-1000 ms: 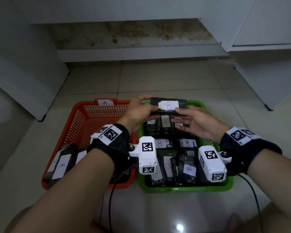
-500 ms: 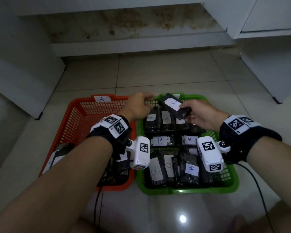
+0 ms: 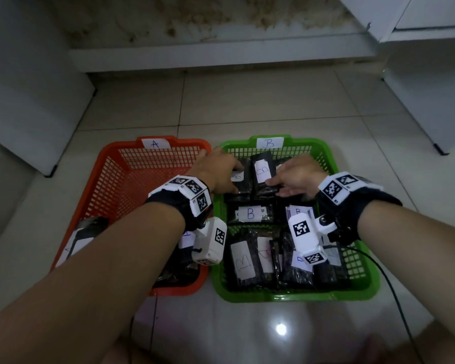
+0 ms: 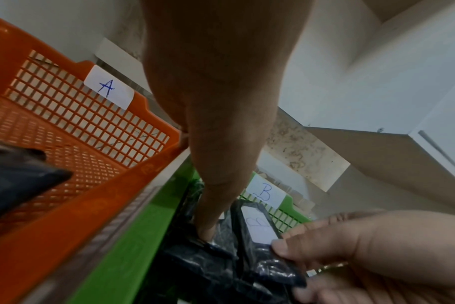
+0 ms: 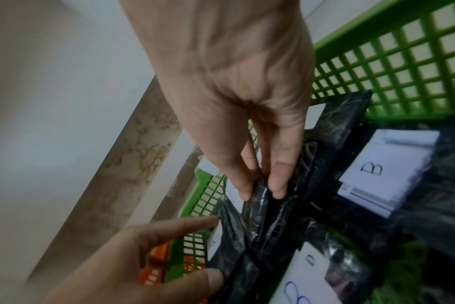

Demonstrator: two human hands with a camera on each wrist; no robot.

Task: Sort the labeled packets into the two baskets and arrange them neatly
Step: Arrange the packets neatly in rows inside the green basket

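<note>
An orange basket (image 3: 108, 158) tagged A sits left of a green basket (image 3: 323, 151) tagged B. My right hand (image 3: 279, 185) pinches the near edge of a black packet labelled B (image 3: 263, 170), which lies in the green basket's back row. The right wrist view shows thumb and finger of that hand (image 5: 260, 193) closed on its wrapper (image 5: 257, 226). My left hand (image 3: 229, 177) touches the neighbouring B packet (image 3: 238, 177) with straight fingers (image 4: 210, 216). Several more B packets (image 3: 250, 214) fill the green basket.
Dark packets with A labels (image 3: 90, 227) lie at the orange basket's near end, partly behind my left forearm; its far half shows bare mesh. White cabinets (image 3: 431, 101) stand to the right and a white panel (image 3: 24, 114) to the left on the tiled floor.
The B packet, held flat by both hands above the baskets' far end, has come down into the green basket's back row. My left hand let go and moved onto the packet beside it.
</note>
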